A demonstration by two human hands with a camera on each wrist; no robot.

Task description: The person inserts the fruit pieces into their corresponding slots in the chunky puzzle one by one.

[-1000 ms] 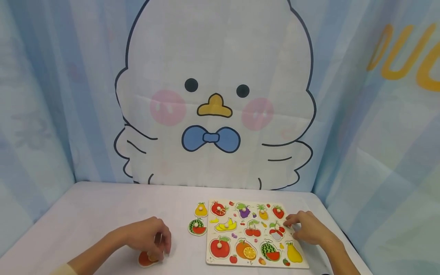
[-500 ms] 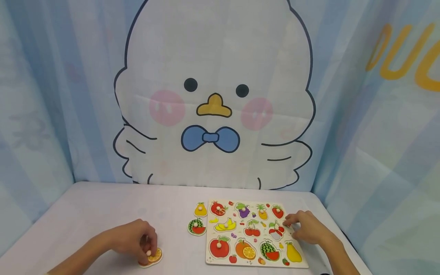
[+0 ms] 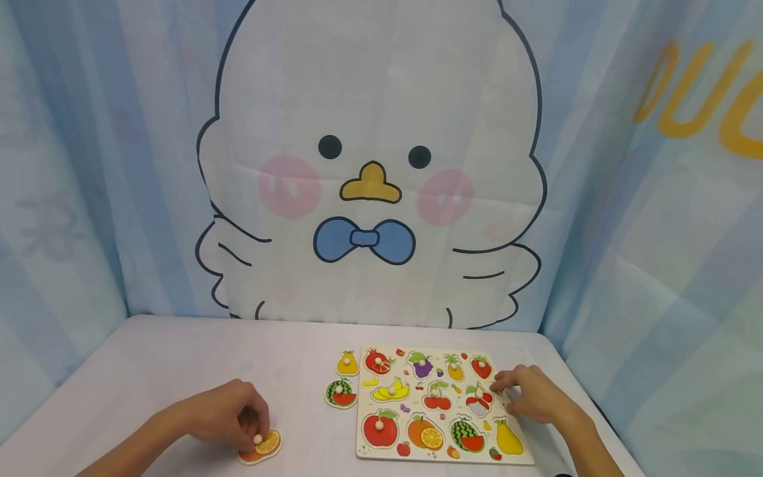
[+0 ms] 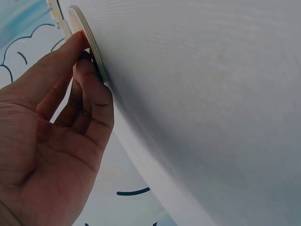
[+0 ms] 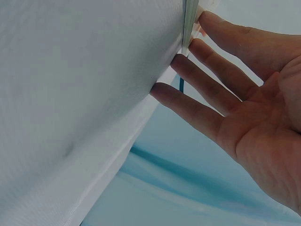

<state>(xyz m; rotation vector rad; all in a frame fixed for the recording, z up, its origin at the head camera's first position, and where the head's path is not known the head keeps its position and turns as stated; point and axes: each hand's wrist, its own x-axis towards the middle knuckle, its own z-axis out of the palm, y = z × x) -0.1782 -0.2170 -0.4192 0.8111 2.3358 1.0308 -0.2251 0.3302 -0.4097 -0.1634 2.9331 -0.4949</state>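
Observation:
At the front left of the table, my left hand (image 3: 223, 417) has its fingers curled at a wooden orange puzzle piece (image 3: 269, 444) with a small white knob. In the left wrist view, the thumb and a bent finger pinch the rim of this disc-like piece (image 4: 96, 52). My right hand (image 3: 533, 395) rests at the right edge of the fruit puzzle board (image 3: 411, 456). Its fingers (image 5: 188, 103) reach out fairly straight, with the tips at the board's edge and on the tabletop.
A pear piece (image 3: 348, 363) and a watermelon piece (image 3: 342, 393) lie against the board's left side. Knobbed fruit pieces, such as an apple (image 3: 387, 434) and bananas (image 3: 396, 392), sit in the board. Behind the white table (image 3: 179, 358) hangs a curtain (image 3: 369, 291) with a cartoon duck.
My left hand has moved left across the orange piece, uncovering its slice side and knob. The right hand and the board have stayed put.

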